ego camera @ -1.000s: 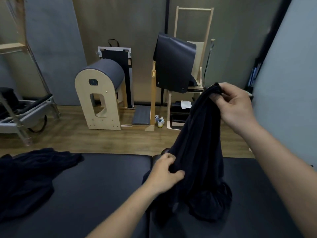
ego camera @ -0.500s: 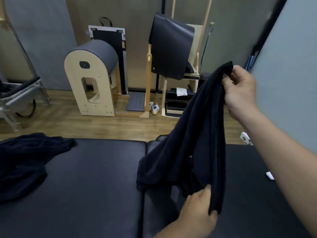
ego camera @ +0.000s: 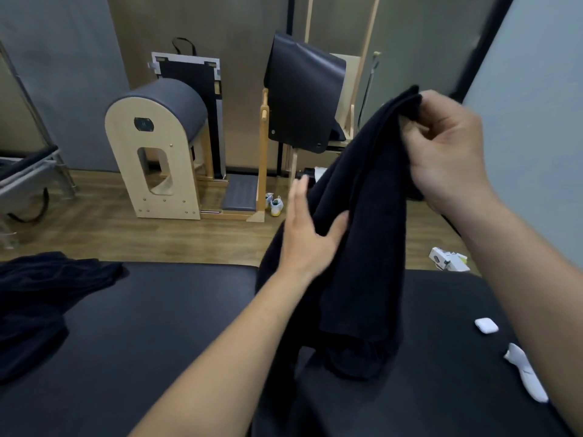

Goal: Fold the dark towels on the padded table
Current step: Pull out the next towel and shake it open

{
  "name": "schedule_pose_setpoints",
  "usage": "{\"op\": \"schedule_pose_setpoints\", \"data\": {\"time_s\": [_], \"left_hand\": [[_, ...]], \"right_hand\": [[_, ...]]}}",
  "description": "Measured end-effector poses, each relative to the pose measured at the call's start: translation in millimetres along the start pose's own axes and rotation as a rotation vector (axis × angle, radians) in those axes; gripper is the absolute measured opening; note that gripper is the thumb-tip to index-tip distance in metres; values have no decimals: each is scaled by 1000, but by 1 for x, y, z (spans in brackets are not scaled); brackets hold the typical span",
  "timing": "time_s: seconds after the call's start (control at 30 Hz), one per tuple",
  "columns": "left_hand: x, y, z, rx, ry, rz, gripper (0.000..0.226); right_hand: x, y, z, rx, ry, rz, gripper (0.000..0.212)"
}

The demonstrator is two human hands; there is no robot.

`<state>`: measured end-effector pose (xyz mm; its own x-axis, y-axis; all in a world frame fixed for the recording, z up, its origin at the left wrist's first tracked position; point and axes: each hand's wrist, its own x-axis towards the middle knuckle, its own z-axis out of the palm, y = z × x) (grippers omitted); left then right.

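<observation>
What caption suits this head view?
Right hand holds a dark towel up over the padded table; left hand touches it.

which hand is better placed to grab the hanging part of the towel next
Left. The right hand pinches the top edge of the dark towel and holds it up. The left hand is open, fingers straight, against the hanging cloth partway down, so it likely only needs to close.

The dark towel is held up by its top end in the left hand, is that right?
No. The head view shows the right hand gripping the dark towel by its top end; the left hand is open against its side.
</observation>
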<state>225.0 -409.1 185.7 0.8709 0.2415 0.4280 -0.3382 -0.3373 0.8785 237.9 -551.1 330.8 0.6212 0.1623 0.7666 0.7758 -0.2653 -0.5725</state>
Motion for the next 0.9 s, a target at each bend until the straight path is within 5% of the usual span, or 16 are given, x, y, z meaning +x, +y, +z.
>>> {"op": "schedule_pose_setpoints", "data": {"time_s": [0.13, 0.27, 0.4, 0.53, 0.7, 0.9], "left_hand": [[-17, 28, 5, -3, 193, 349, 62], [11, 17, -25, 69, 314, 232, 34], [-5, 25, -35, -4, 357, 430, 20], [-27, 28, -27, -34, 402, 549, 30], [-35, 27, -25, -140, 220, 112, 27], [-13, 6, -38, 40, 493, -43, 21]], "right_hand": [[4, -10, 10, -189, -128, -161, 23], [4, -12, 17, -226, -193, -244, 16], [5, -21, 27, -190, -228, -275, 17], [5, -27, 41, -167, -221, -315, 17], [-3, -28, 53, -152, -209, -342, 23], [-6, -30, 53, -126, -199, -362, 25]]}}
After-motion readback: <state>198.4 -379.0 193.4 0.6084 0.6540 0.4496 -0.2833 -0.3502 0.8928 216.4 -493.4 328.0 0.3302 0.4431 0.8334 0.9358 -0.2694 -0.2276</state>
